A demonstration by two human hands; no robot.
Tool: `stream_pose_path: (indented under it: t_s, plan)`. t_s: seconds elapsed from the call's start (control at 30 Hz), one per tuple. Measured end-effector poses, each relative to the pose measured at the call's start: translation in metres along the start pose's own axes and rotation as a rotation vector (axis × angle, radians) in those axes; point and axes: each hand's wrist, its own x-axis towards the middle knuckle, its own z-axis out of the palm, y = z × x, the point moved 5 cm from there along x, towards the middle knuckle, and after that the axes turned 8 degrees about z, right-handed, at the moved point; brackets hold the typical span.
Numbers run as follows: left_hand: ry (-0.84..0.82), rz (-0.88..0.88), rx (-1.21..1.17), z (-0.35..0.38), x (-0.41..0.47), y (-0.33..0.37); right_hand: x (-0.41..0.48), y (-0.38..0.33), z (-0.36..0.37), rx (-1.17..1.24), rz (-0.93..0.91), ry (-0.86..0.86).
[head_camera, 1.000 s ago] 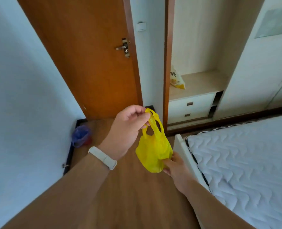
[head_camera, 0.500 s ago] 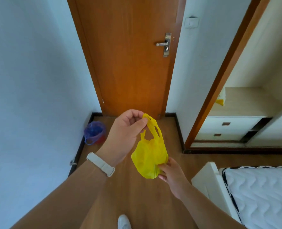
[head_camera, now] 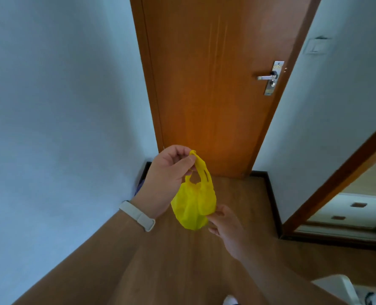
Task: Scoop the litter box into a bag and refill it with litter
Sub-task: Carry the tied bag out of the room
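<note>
Setting: private home, bedroom entry. Orange-brown wooden door (head_camera: 204,84) with metal lever handle (head_camera: 267,77); wall light switch (head_camera: 315,46); pale painted walls (head_camera: 61,106); wood-plank floor (head_camera: 237,205) edged by dark skirting (head_camera: 272,201) — white drawers (head_camera: 347,211) inside a wood-framed recess.

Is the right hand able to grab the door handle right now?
Probably not yet. The right hand pinches the bottom of the yellow bag, which the left hand holds up by its handles, and the door handle looks some way ahead. Nothing blocks the path, though.
</note>
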Motion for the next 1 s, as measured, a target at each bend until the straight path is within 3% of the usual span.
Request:
stream_pose_path:
  t_s: [0.47,0.63,0.87,1.0]
  plan:
    - [0.287,-0.104,0.119,-0.088,0.173,-0.063,0.191,-0.083,0.117,-0.203,-0.002,-0.348]
    - [0.391,-0.144,0.176,-0.108,0.233,-0.086,0.257,-0.128,0.140,-0.405,-0.088,-0.427]
    - [0.470,-0.204,0.155,-0.131,0.282,-0.119,0.323,-0.157,0.166,-0.458,-0.088,-0.479]
    - [0.466,-0.249,0.130,-0.154,0.309,-0.147,0.350,-0.162,0.175,-0.523,-0.083,-0.393]
